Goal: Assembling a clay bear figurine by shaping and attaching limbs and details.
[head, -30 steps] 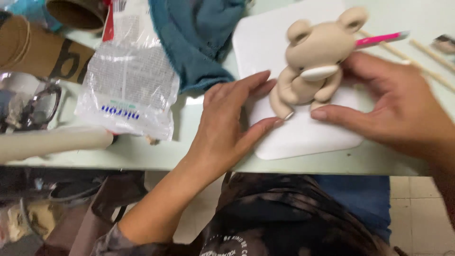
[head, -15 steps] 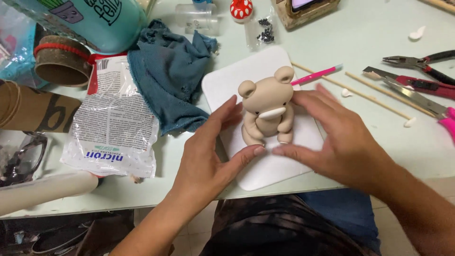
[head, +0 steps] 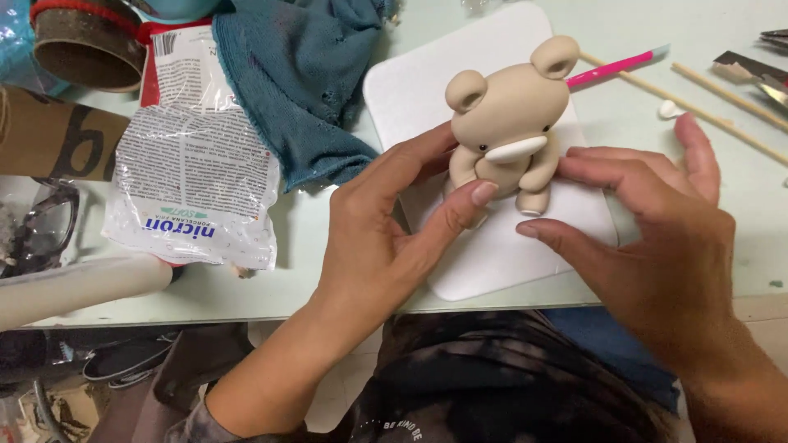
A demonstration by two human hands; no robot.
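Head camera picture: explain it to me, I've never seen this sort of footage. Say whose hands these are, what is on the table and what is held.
The camera sits on a person's head and looks down at their own bare hands. The left hand and the right hand cup a beige clay bear that stands on a white board. On the pale green table lie a teal cloth, a printed plastic bag, a pink-handled tool and wooden sticks.

The clay bear figure [head: 509, 123] is tan, with two round ears, small dark eyes and a white oval muzzle. It sits upright on the white board [head: 492, 254], near the board's far edge. The board lies at the tabletop's near edge.
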